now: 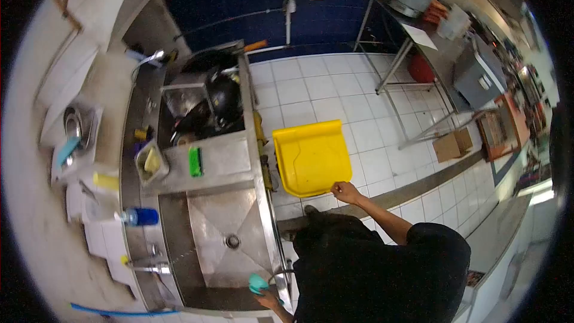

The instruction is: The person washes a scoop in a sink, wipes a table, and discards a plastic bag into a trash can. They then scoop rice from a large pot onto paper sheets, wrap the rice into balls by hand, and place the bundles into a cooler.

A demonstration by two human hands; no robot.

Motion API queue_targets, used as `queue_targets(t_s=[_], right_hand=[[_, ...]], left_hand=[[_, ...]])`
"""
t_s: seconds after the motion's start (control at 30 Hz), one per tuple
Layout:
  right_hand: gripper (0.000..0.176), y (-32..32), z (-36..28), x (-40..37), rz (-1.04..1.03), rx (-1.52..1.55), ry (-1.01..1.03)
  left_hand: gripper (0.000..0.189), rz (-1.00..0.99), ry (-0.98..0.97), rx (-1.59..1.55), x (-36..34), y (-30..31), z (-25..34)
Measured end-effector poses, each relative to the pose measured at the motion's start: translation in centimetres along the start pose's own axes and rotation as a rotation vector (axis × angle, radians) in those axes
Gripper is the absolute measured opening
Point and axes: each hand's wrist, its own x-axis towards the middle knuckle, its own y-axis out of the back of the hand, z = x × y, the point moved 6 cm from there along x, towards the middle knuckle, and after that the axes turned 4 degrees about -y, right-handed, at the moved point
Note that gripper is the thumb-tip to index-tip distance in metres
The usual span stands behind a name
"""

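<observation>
My left hand (270,300) is closed around a teal object (258,283), at the front edge of the steel sink (230,218); the object's exact kind is hard to make out. To the right, my right hand (345,192) has its fingers curled at the near rim of a yellow plastic bin (314,158), which stands over the tiled floor beside the sink. Water drops show near the tap (156,268). A green sponge pack (195,162) lies on the steel ledge between the two basins.
Dark pans (225,98) fill the far basin. A blue bottle (143,216) and a tub with a yellow sponge (152,164) stand along the sink's left side. At the right are a steel table (439,54), a grey box (478,75) and a cardboard box (452,145).
</observation>
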Motion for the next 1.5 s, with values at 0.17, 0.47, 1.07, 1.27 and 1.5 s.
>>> queue_targets(t_s=[0.17,0.47,1.07,1.27,1.5], right_hand=[[0.038,-3.3,21.7,-6.3,-0.024,0.006,-0.35],[0.031,2.3,47.5,-25.2,-0.113,0.634,-1.079],[0.02,46.9,58.6,-6.2,0.655,0.159,-0.509],[0.016,80.8,47.5,-0.7,1.099,-0.241,-0.22],[0.032,100.6,52.1,8.0,0.905,-0.906,-0.518]], left_hand=[[0.051,-0.356,0.187,-0.403,1.1,-3.2,-4.8],[0.047,-0.22,-0.176,-0.169,-5.6,-11.8,16.1],[0.037,-0.275,-0.392,0.141,-18.4,-28.3,46.0],[0.034,0.148,-0.882,0.293,-17.3,-41.6,64.7],[0.031,-1.091,-0.854,-0.294,-37.1,-56.9,111.5]])
